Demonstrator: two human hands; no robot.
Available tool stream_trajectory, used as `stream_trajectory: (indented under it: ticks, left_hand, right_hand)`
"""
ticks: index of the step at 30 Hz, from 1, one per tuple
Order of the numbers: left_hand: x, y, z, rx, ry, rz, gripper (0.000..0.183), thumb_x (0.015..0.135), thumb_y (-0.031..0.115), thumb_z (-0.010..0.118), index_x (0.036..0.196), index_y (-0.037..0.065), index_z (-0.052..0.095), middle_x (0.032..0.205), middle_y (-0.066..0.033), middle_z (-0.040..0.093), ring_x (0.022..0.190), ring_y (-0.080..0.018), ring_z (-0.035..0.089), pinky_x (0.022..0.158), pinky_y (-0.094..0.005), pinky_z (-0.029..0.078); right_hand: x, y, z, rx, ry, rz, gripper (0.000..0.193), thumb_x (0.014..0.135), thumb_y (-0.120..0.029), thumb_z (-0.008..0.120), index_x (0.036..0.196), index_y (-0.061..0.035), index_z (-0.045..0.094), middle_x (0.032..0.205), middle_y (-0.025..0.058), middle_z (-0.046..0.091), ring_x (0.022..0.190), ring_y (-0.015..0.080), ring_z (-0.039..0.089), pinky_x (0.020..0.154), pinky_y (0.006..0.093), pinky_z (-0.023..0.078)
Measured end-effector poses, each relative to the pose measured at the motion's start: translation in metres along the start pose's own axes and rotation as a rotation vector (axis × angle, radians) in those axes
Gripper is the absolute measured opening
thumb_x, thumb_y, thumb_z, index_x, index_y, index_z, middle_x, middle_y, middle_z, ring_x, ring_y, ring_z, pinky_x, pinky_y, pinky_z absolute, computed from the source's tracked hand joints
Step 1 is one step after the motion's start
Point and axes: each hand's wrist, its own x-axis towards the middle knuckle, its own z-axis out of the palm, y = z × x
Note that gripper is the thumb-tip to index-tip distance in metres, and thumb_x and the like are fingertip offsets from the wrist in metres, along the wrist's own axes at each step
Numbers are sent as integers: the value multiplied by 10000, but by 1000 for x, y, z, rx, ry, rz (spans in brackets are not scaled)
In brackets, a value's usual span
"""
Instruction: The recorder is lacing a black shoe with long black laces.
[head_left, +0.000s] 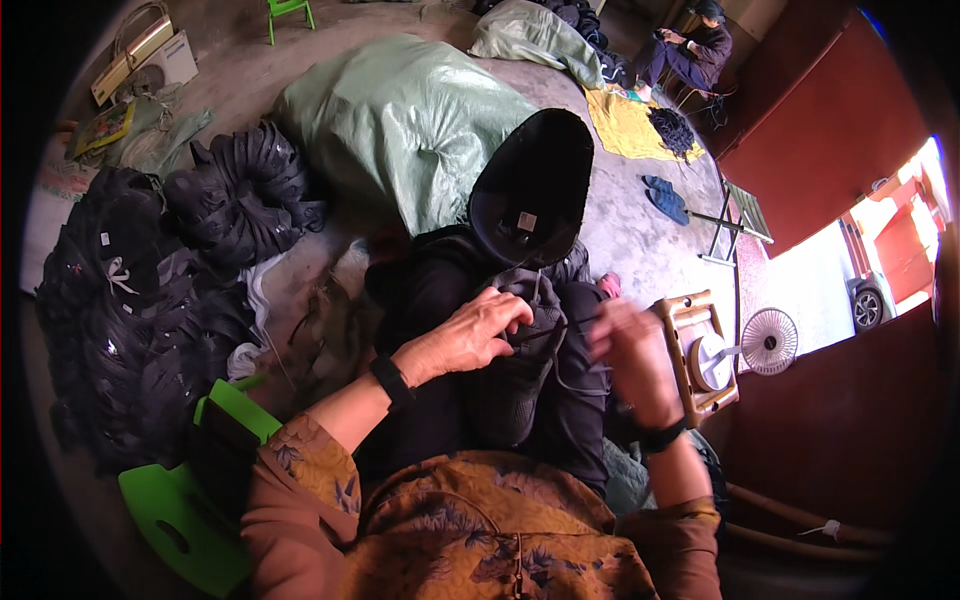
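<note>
A dark grey shoe (505,395) with a lace lies on my lap between my thighs. My left hand (485,325) is closed at the shoe's lacing, thumb and bent fingers gripping there. My right hand (637,360) is raised just right of the shoe, its fingers smeared by motion. A thin dark lace (580,387) runs from the shoe toward it; whether the fingers hold it I cannot tell. Beyond the shoe, by my knees, stands a black hollow rounded shell (530,180) with a small white label inside.
Heaps of black shoe-like pieces (130,310) lie at left, near a green plastic chair (185,525). A large pale green sack (410,120) sits ahead. At right are a wooden-framed stool (697,310) and a small fan (768,341). Another person (690,50) sits at the far right.
</note>
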Motion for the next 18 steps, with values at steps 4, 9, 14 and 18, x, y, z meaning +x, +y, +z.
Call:
stream_trajectory:
  ticks: [4,9,14,18]
  left_hand:
    - [5,1,-1,105,-80,56,410,722,15,700,1085,81,520,855,-44,527,931,-257,491,904,-379,407]
    - [17,9,-5,28,-144,77,407,727,31,700,1093,83,530,865,-39,542,950,-251,495,907,-368,414]
    - [14,7,-18,39,-18,-53,347,824,165,650,1136,41,561,952,-145,684,937,-314,658,812,-412,499]
    - [50,47,9,-10,-153,178,455,835,165,649,1241,33,491,1021,-138,705,929,-331,671,792,-381,520]
  right_hand:
    - [17,-106,-191,-293,9,-603,255,1026,-225,459,1180,-38,539,995,60,552,873,102,540,746,239,478]
    - [-120,-349,-281,-973,681,-1099,386,1001,-181,524,1350,-20,493,1139,158,632,977,157,620,808,275,501]
    - [-65,-321,-41,-196,595,-933,246,979,-247,536,825,-63,588,798,45,584,694,131,518,649,250,448]
    - [-93,-322,-67,295,-237,-906,200,1008,-242,481,1030,-50,532,995,64,573,877,138,511,781,244,428]
